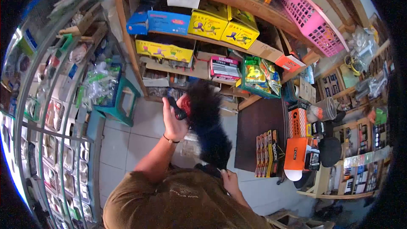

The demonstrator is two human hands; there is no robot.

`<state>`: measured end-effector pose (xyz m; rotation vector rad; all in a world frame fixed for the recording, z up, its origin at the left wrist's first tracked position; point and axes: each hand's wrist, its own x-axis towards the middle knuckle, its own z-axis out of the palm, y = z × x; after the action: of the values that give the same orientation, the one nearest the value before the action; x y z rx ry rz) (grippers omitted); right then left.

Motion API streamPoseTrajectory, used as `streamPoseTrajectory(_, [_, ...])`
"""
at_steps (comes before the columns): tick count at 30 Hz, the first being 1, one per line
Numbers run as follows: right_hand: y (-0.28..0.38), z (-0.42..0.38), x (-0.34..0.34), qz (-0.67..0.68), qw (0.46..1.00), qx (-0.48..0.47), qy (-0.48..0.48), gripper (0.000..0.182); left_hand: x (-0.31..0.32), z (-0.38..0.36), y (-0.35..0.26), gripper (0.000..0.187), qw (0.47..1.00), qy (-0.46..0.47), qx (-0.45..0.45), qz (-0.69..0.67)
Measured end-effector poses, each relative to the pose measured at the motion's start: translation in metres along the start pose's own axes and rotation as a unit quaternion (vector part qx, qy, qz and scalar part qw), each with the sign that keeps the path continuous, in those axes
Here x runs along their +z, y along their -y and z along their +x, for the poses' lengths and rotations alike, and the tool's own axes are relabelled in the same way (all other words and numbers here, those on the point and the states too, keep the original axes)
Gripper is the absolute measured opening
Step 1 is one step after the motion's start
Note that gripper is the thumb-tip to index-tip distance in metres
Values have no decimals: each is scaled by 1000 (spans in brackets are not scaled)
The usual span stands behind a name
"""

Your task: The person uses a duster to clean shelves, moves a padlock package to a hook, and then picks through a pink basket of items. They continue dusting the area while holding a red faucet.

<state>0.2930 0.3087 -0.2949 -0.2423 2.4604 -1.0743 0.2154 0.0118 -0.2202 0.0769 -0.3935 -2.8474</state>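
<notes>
A long, black, fluffy feather duster (212, 131) stretches from the shelf front down toward my body, with a patch of red near its upper left side. My left hand (174, 121) is raised beside it, its fingers curled around a short black handle (175, 108) next to the red patch. Part of those fingers is hidden behind the handle and the feathers. Low on the right, my right hand (230, 181) is closed beside the duster's lower end, close to my shirt. What lies inside that grip is mostly hidden.
A wooden shelf (123, 38) ahead carries yellow boxes (207, 23), a pink-and-black box (224, 67) and a green basket (260, 76) of packets. Glass display cases (63, 144) line the left, near a green stool (123, 106). Orange boxes (296, 152) stand on the right. A pink basket (311, 19) sits up high.
</notes>
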Motion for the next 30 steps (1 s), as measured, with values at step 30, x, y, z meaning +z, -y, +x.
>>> streamPoseTrajectory(30, [-22, 101, -130, -135, 973, -185, -22, 37, 53, 105, 88, 86, 975, 221, 3, -9])
